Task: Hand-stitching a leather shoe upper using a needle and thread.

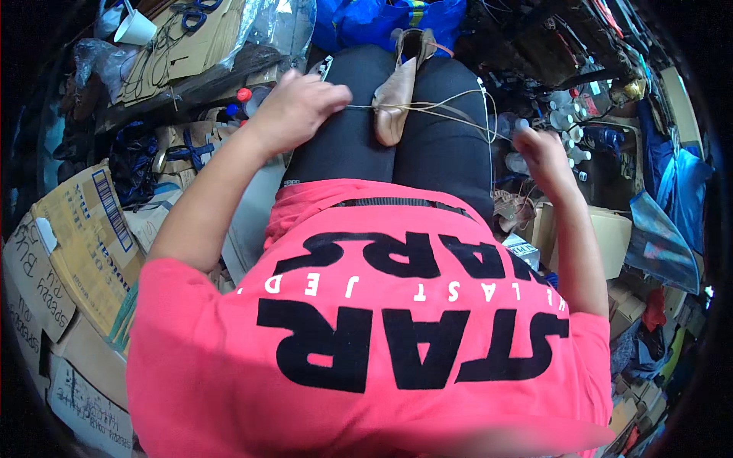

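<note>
A tan leather shoe (395,103) lies between my thighs, its toe pointing toward me. Thin pale thread (443,107) runs through or across it; which of the two I cannot tell. To the left of the shoe, my left hand (309,105) is closed on the thread's left end, pulled straight from the shoe. On the right, my right hand (544,156) is closed with its fingers curled round the other end. Loose loops of thread hang over my right thigh between shoe and hand. Whether a needle is in either hand does not show.
A blue bag (382,17) stands beyond my knees. Cardboard boxes (84,237) crowd the left, with scissors (200,14) on cardboard at the far left. Several small bottles (565,122) stand on the right, beside my right hand. A cardboard box (599,237) sits by my right forearm.
</note>
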